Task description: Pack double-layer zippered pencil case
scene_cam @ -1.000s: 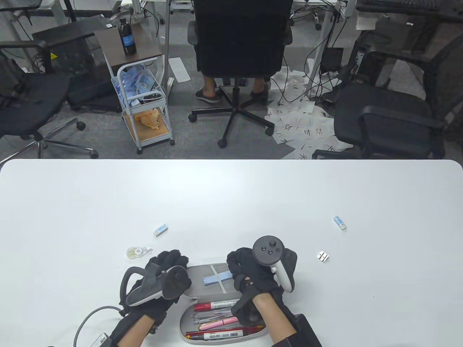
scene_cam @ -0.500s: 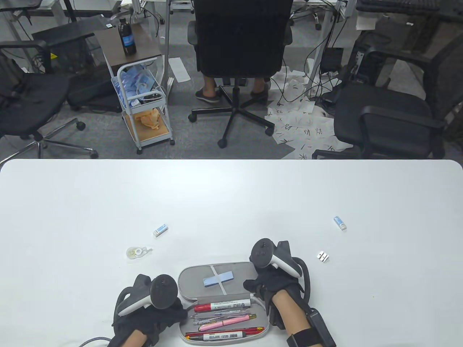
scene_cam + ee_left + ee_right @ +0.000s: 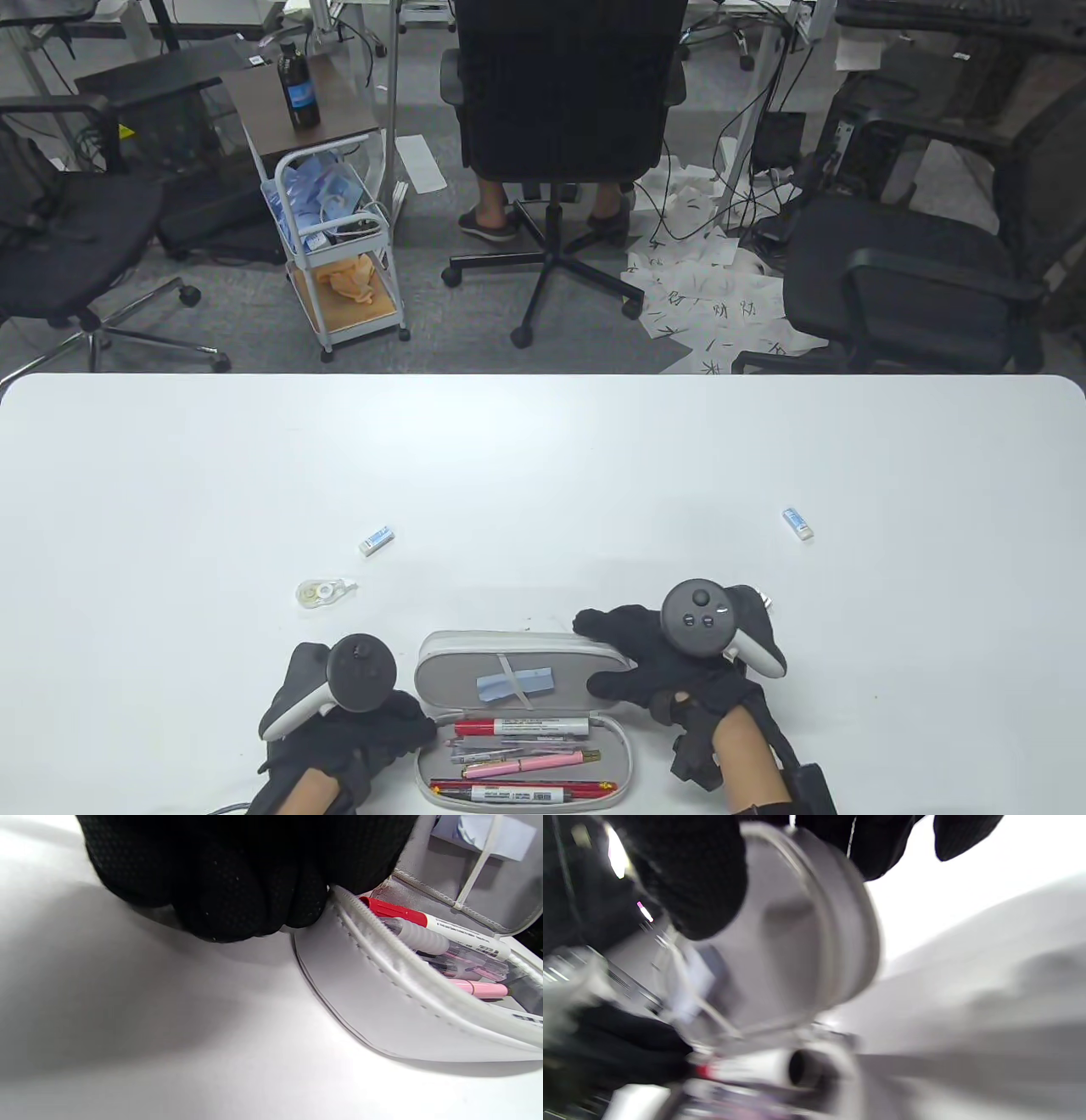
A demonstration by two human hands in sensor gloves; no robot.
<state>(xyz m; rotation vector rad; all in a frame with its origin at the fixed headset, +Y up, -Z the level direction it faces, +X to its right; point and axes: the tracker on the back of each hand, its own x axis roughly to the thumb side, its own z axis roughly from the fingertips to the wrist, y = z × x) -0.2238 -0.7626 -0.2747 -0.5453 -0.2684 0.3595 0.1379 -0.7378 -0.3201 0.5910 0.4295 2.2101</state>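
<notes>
The grey pencil case (image 3: 441, 777) lies open near the table's front edge. Its tray holds a red marker (image 3: 519, 727), a pink pen (image 3: 517, 764) and several other pens. The lid (image 3: 458, 671), with a blue note (image 3: 515, 683) under its elastic strap, stands tilted up. My left hand (image 3: 420, 732) pinches the case's left rim; the left wrist view shows its fingers (image 3: 237, 899) on the rim (image 3: 382, 955). My right hand (image 3: 607, 658) holds the lid's right end, thumb (image 3: 700, 891) inside and fingers behind the lid (image 3: 797, 955).
A white eraser (image 3: 376, 540) and a correction tape (image 3: 322, 592) lie to the far left of the case. Another eraser (image 3: 797, 523) lies at the right. A small metal piece (image 3: 764, 599) peeks out behind my right hand's tracker.
My right hand moved from the case's right side to the lid's right end, and the lid tilted up from flat. My left hand settled on the left rim.
</notes>
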